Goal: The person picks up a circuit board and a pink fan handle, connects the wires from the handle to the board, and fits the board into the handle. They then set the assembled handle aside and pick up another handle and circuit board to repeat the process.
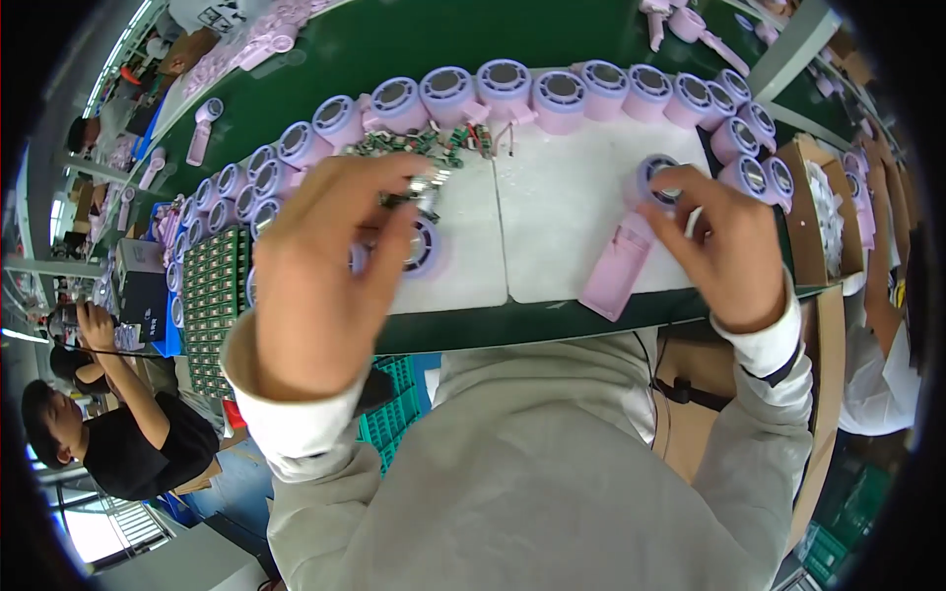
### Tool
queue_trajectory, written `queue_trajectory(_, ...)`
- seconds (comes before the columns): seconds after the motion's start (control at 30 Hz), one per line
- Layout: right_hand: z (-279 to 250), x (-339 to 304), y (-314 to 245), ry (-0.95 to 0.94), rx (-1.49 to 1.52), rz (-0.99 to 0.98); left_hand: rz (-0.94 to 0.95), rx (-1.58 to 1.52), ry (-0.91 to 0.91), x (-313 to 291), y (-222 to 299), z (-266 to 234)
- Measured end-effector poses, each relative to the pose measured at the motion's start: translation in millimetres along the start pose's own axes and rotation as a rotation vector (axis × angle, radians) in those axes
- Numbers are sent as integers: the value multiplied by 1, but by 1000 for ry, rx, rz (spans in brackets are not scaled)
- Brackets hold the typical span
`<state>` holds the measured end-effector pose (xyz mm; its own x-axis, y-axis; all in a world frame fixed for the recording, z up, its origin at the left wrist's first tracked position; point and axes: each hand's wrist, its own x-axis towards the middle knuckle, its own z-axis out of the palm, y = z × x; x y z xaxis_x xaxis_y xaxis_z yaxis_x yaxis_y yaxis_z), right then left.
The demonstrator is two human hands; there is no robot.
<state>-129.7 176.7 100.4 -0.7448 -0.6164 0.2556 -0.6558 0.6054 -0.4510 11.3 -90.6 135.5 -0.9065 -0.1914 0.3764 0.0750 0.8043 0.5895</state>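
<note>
Might tangle the circuit boards [419, 146] by tugging with left fingers [388, 170] (cannot tell whether gripping), with right fingers [670, 229] clamped on lilac fan [625, 254].

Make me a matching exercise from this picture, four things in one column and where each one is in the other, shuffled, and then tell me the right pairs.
Things
1. Left hand
2. Right hand
3. Cardboard box
4. Grid of green boards

Places
A. Fingers at the round end of a pink unit
B. Left of the white mats, in neat rows
C. Fingers at small green-and-silver parts
D. Right of the mats, with white pieces inside

Right pairs: 1-C, 2-A, 3-D, 4-B
</note>
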Motion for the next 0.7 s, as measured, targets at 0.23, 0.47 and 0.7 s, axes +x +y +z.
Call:
queue_trajectory(0.23,41,-7,29,-115,-11,-271,125,-114,-101,-3,0,107)
queue_trajectory(0.47,47,-15,54,-88,-194,-491,91,80,-85,3,-20,142)
queue_trajectory(0.7,53,-15,43,-30,-97,-649,176,106,-204,-3,-17,127)
